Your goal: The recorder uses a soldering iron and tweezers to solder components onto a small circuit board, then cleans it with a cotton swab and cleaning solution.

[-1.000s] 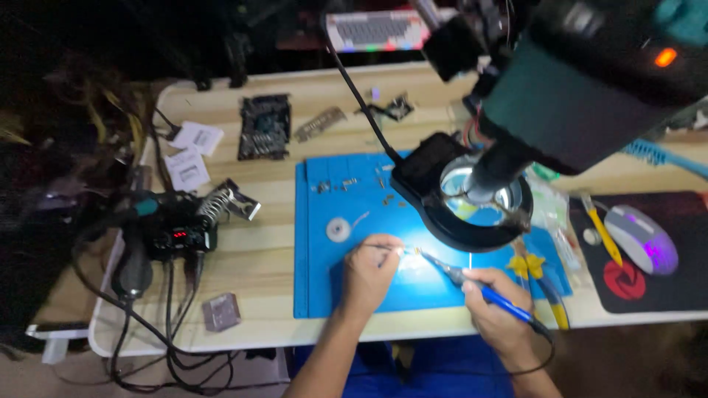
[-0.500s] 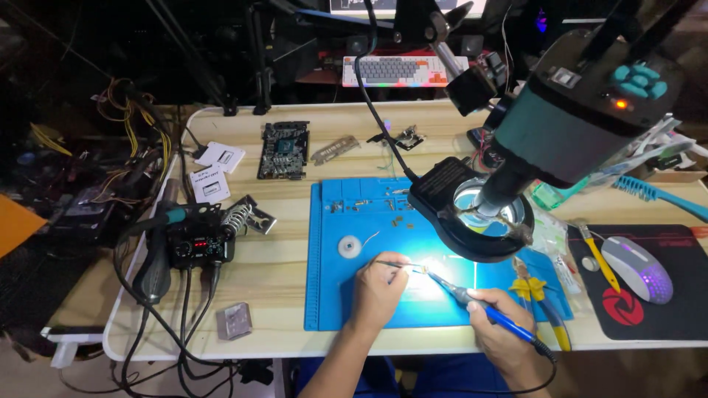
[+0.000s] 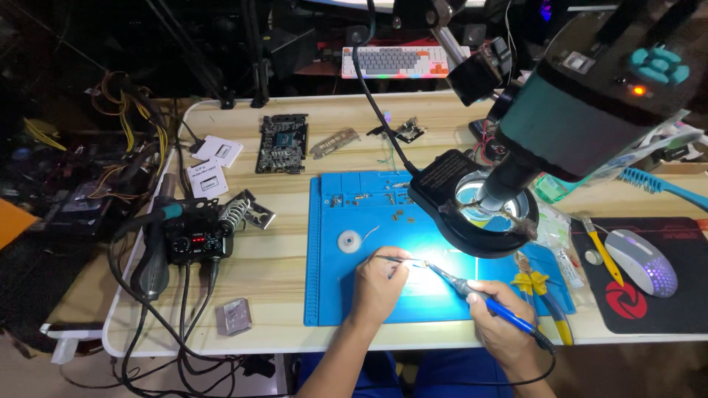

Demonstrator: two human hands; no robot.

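On the blue mat (image 3: 332,295), our left hand (image 3: 378,284) pinched tweezers (image 3: 394,259) while our right hand (image 3: 501,324) gripped the soldering iron (image 3: 472,291), its tip at the lit joint, work seemingly midway.

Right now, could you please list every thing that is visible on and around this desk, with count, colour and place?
work mat: 1, blue, centre of the desk
microscope: 1, teal and black, above the mat's right part
ring light: 1, black, lit, on the mat's right edge
solder spool: 1, white, on the mat
circuit board: 1, dark, behind the mat
soldering station: 1, black, left of the mat
mouse: 1, white, on a black pad at right
keyboard: 1, white and orange, far back
tweezers: 1, thin metal, in the left hand
soldering iron: 1, blue handle, in the right hand
left hand: on the mat
right hand: at the mat's near edge
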